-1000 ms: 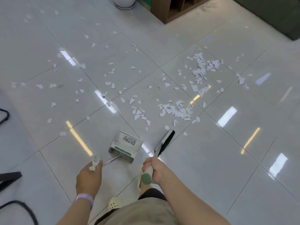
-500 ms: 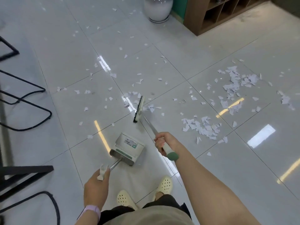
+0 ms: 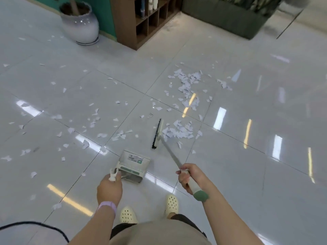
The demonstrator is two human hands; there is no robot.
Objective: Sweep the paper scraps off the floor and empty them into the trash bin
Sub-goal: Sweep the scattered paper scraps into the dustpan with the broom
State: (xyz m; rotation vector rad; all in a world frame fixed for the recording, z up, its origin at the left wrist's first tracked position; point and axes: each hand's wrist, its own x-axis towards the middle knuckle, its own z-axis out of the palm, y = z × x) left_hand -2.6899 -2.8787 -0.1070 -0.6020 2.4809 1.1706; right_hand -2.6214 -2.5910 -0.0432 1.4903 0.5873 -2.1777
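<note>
White paper scraps (image 3: 178, 131) lie scattered over the glossy tiled floor, with a denser pile just right of the broom head and another farther back. My right hand (image 3: 190, 175) grips the broom handle; the broom head (image 3: 157, 134) rests on the floor with its black bristles facing left. My left hand (image 3: 109, 189) holds the handle of the grey dustpan (image 3: 133, 165), which stands on the floor in front of my feet. No trash bin is in view.
A white plant pot (image 3: 81, 27) stands at the back left beside a brown cubby shelf (image 3: 141, 23). A dark planter (image 3: 230, 20) runs along the back right. A black cable or chair leg (image 3: 35, 225) curves at the bottom left.
The broom head has moved from the left scraps over to the left edge of the middle pile. The view has tilted up and turned right. The dustpan stays in front of my feet.
</note>
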